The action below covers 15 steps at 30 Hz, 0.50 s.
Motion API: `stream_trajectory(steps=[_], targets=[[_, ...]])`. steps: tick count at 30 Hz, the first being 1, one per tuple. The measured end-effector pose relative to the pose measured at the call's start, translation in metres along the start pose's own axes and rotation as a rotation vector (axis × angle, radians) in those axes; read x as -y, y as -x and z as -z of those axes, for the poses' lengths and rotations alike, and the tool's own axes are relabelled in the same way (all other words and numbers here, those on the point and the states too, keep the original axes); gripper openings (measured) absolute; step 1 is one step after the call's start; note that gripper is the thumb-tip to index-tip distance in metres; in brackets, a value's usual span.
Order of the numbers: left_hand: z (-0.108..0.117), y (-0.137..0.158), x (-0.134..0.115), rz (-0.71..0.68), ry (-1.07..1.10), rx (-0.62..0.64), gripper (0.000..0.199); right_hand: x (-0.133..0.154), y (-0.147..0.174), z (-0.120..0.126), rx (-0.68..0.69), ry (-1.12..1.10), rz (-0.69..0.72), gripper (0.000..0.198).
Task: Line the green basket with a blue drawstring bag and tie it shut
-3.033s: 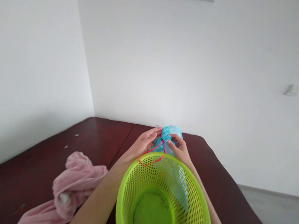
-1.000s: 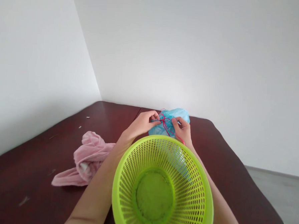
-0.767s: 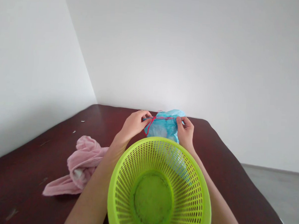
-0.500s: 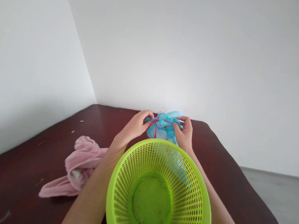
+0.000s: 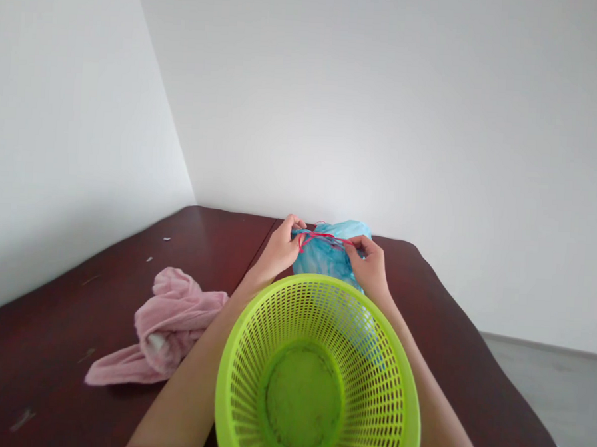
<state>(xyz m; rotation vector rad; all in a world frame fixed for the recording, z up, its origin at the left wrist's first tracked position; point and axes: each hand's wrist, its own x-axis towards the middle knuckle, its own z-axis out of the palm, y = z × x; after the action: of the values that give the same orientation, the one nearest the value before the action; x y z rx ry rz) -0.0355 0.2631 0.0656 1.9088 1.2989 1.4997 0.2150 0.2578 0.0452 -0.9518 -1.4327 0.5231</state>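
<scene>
White walls (image 5: 363, 133) are meeting in a corner beyond and to the left of a green basket (image 5: 304, 397), while a dark red-brown table (image 5: 217, 239) is stretching out on both sides of it. Pale grey floor (image 5: 545, 376) is showing far off to the basket's right. Perforated all round, the basket is opening toward the viewer, its near rim running out of sight below. Bare forearms (image 5: 189, 391) are reaching along its two sides. Crumpled pink cloth (image 5: 173, 324) is lying to its left, partly hidden by the left forearm. Just beyond the basket's far rim, a blue plastic bag (image 5: 321, 258) is sitting between the hands. Left of that rim's middle, the left hand (image 5: 280, 249) is pinching gathered blue plastic, thumb and fingers nearly together. Right of it, the right hand (image 5: 370, 262) is gripping one end of a red string (image 5: 322, 235) between closed fingertips; whether it is also catching plastic, one cannot tell. That string is crossing the bag above the rim. Small white scraps (image 5: 166, 238) are lying beyond the basket, well to its left.
</scene>
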Motion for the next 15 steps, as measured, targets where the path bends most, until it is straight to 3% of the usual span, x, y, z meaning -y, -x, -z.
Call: stream_trajectory(steps=[3, 5, 8, 10, 13, 15], targets=[[0.004, -0.004, 0.010, -0.016, -0.019, -0.067, 0.026, -0.003, -0.002, 0.005, -0.152, -0.022, -0.027, 0.029], [0.009, -0.008, 0.016, 0.024, 0.047, -0.143, 0.020, -0.004, -0.003, 0.010, -0.244, -0.090, -0.078, 0.034], [0.017, -0.015, 0.021, 0.131, 0.284, -0.211, 0.005, -0.008, -0.006, 0.016, -0.387, -0.338, -0.199, 0.034], [0.024, -0.019, 0.019, 0.160, 0.384, -0.208, 0.013, -0.012, -0.010, 0.020, -0.463, -0.520, -0.270, 0.033], [0.041, -0.015, 0.007, 0.167, 0.516, -0.109, 0.032, -0.016, -0.016, 0.024, -0.481, -0.669, -0.289, 0.033], [0.056, -0.008, -0.004, 0.178, 0.619, 0.085, 0.050, -0.016, -0.018, 0.026, -0.453, -0.709, -0.275, 0.034]])
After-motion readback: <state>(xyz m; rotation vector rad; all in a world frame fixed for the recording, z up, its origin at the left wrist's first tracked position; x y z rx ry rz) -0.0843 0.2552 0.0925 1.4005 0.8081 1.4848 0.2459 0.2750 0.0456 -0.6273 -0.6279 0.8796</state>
